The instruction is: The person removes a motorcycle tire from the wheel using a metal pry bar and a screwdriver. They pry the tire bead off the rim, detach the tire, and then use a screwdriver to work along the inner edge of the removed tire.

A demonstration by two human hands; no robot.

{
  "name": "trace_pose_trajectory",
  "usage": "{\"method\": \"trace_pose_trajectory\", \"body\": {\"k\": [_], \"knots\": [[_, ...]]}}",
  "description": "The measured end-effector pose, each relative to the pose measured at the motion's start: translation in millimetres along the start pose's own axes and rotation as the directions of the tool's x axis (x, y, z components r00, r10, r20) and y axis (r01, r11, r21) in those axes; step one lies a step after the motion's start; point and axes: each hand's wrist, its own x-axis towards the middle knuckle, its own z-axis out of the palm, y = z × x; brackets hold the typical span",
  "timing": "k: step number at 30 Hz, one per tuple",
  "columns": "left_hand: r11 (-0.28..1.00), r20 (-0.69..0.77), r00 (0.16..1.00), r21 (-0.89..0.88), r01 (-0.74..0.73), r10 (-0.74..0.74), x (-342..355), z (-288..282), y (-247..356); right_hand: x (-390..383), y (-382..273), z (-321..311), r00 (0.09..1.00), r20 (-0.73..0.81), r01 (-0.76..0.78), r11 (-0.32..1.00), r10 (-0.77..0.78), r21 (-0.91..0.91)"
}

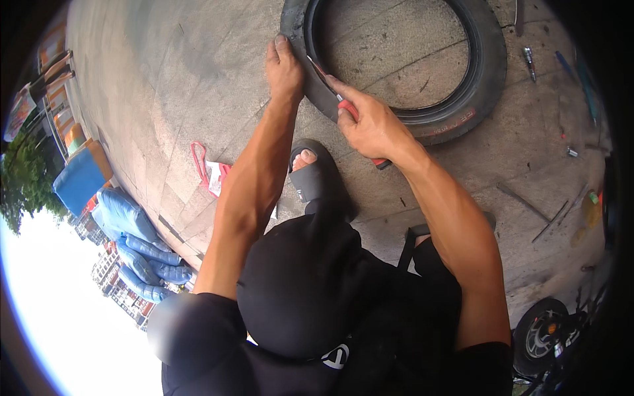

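Note:
A black tyre (489, 66) lies off its wheel on the paving at the top of the view, with small reddish marks on its sidewall. My left hand (286, 71) grips its left outer edge, thumb on the sidewall and the other fingers mostly hidden. In my right hand (378, 127) is a slim tool that looks like a knife (348, 107), with a red handle and a thin pointed metal end. My index finger stretches along it. Its tip points up and left, over the left inner part of the tyre; whether it touches the rubber I cannot tell.
My sandalled foot (317, 181) stands just below the tyre. A red and white packet (215, 178) lies left of it. Hand tools, including a metal-ended one (529, 63), and thin dark strips (524, 200) lie at right. A small wheel (541, 336) stands lower right; blue wrapped bundles (129, 214) are at left.

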Motion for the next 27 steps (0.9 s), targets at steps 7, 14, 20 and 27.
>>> {"method": "trace_pose_trajectory", "body": {"k": [7, 14, 20, 27], "knots": [[0.999, -0.089, 0.996, 0.041, 0.004, -0.001, 0, 5, -5, -4, 5, -20, 0.976, 0.167, -0.124, 0.989, 0.136, -0.083], [0.996, -0.007, 1.0, -0.091, 0.0, 0.0, -4, 5, 6, -1, 8, -11, 0.984, 0.126, -0.125, 0.992, 0.127, -0.02], [0.999, -0.047, 0.998, 0.011, -0.037, 0.037, -6, 7, 10, -1, 13, -1, 0.985, 0.096, -0.137, 0.99, 0.14, -0.044], [0.999, 0.022, 1.0, -0.034, 0.016, -0.015, -4, 5, 8, -1, 18, 16, 0.987, 0.057, -0.159, 0.978, 0.152, 0.137]]}}
